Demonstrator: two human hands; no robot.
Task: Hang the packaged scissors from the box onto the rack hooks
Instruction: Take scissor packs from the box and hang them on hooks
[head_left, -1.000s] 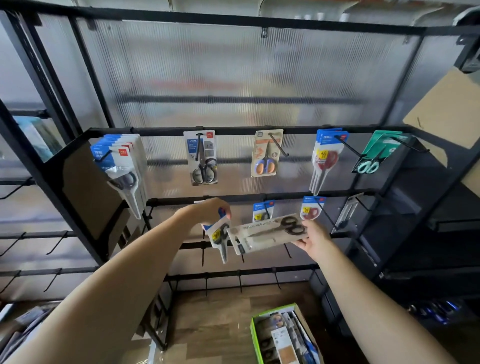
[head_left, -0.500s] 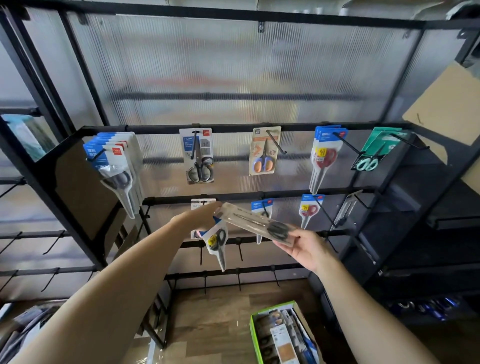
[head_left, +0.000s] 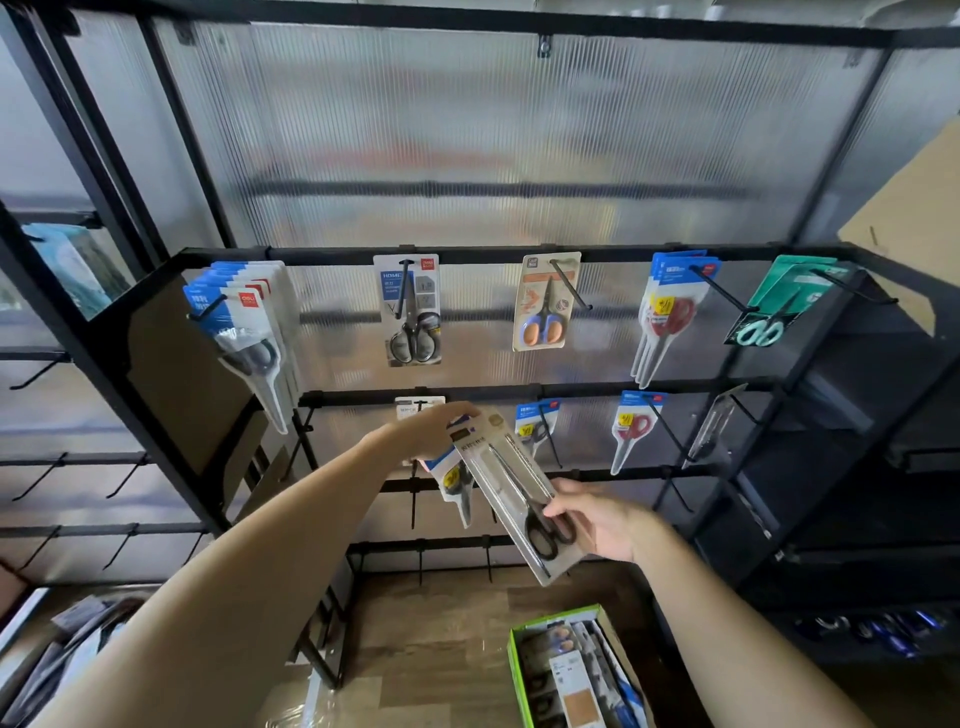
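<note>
Clear plastic over grey card: one long pack (head_left: 511, 488) of black-handled scissors, held tilted between both hands, top end up and to the left, handle end down and to the right. Right hand (head_left: 597, 525) grips the pack's lower end, fingers curled round the edge beside the scissor handles. Left hand (head_left: 434, 428) is at the pack's top end, fingers curled about it; behind the same hand a blue pack (head_left: 454, 480) hangs down, and whether the fingers also pinch that one cannot be told. Rack (head_left: 519, 254), black metal with ribbed clear backing, stands beyond both hands. Upper rail, above the hands: a stack of blue packs at far left, a black-handled pair (head_left: 408, 309) above the left hand, an orange-handled pair (head_left: 544, 301) above the right hand, red-handled packs and a teal pack (head_left: 779, 301) further right. Lower rail, level with the left hand: a white card just behind it, a small blue pack and a red-handled pack (head_left: 631, 428) to its right. Box (head_left: 571, 670), green-edged, lies on the wood floor below the right forearm, with more packs inside.
</note>
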